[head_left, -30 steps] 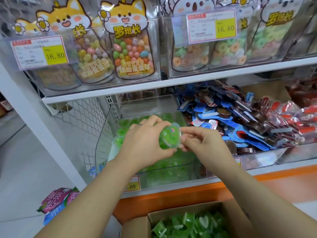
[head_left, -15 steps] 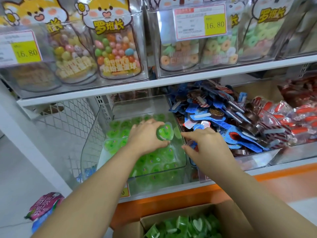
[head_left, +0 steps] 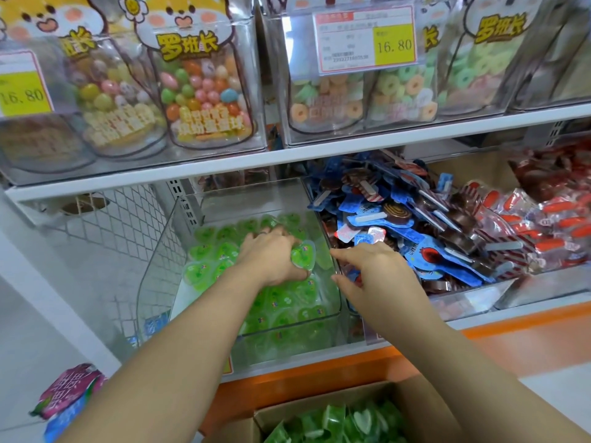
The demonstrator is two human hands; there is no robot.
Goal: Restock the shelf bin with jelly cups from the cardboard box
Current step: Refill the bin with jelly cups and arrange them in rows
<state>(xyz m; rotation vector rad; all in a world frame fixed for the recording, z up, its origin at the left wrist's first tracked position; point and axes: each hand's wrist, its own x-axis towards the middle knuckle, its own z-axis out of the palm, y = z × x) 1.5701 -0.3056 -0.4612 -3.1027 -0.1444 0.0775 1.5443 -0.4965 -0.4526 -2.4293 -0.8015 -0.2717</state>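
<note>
Shelf bin point(head_left: 249, 199): clear, partly filled with green jelly cups point(head_left: 204, 273).
Cardboard box point(head_left: 425, 401): open, below bin, holds loose cups point(head_left: 345, 423).
Left grip point(head_left: 271, 257): clamped on single cup point(head_left: 302, 255), inside bin.
Right grip point(head_left: 380, 273): fingers apart, relaxed, at bin's right wall.

**Head-worn wide-angle camera, single view.** The camera looks forward and down from above the person's forearms and faces the store shelving at close range. The shelf bin point(head_left: 249, 199) lies just below frame centre. The upper shelf point(head_left: 319, 155) and its candy bags point(head_left: 204, 84) span 10 to 2 o'clock. The cardboard box point(head_left: 412, 398) is cropped by the frame edge at 6 o'clock. The forearms enter from 7 and 5 o'clock. The left hand point(head_left: 271, 254), gripping a jelly cup point(head_left: 302, 255), and the right hand point(head_left: 380, 270) sit close together near centre. The floor point(head_left: 19, 346) shows at 8 o'clock.
</note>
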